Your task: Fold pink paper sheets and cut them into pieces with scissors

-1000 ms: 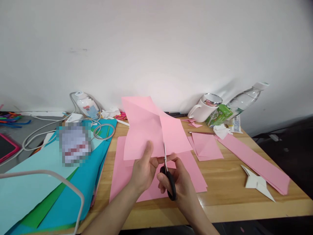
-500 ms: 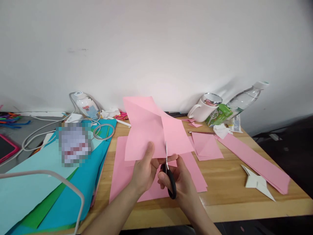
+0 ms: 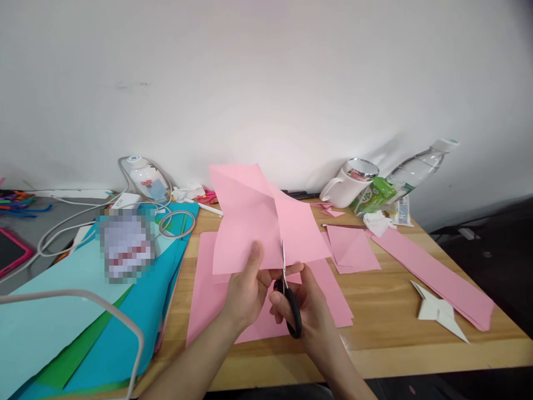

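Observation:
My left hand (image 3: pixel 244 291) pinches the lower edge of a pink paper sheet (image 3: pixel 254 222) and holds it up above the wooden table (image 3: pixel 387 322). In my right hand (image 3: pixel 310 311) are black-handled scissors (image 3: pixel 287 294), fingers through the loops, blades pointing up into the sheet's bottom edge just right of my left thumb. A cut runs part way up the sheet. More pink sheets (image 3: pixel 208 294) lie flat on the table under both hands.
Blue and green paper sheets (image 3: pixel 75 328) and white cables (image 3: pixel 83 222) cover the left. At the back stand a white mug (image 3: pixel 347 183), a green carton (image 3: pixel 372 195) and a water bottle (image 3: pixel 416 169). Pink strips (image 3: pixel 437 272), folded pink pieces (image 3: pixel 352 250) and a white folded star (image 3: pixel 441 314) lie right.
The sheet and both hands have shifted very slightly; the scissor blades sit a little further into the paper's lower edge than a second ago.

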Demonstrator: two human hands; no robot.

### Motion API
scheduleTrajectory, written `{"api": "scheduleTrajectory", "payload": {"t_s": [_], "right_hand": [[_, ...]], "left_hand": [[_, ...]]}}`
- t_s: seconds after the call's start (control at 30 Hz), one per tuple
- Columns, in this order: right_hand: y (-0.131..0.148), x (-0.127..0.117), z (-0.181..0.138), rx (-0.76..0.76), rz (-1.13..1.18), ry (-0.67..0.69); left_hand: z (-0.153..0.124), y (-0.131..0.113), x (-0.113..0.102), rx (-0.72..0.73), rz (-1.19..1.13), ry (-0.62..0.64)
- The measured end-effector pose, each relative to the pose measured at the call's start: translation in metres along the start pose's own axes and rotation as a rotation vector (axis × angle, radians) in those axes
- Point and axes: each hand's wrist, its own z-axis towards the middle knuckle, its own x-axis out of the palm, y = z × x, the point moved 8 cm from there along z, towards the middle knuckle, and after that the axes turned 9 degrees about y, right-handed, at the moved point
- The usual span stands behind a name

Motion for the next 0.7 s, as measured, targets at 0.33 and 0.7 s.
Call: {"api": "scheduleTrajectory", "payload": {"t_s": [0.33, 0.7], "right_hand": [[0.0006, 0.0006, 0.0005, -0.013, -0.019, -0.006], [0.0002, -0.0004, 0.0041, -0.021, -0.043, 0.005]], "left_hand": [[-0.0011, -0.0015, 0.0006, -0.016, 0.027, -0.015], [-0.0004, -0.0018, -0.0031, -0.004, 0.068, -0.023]]}}
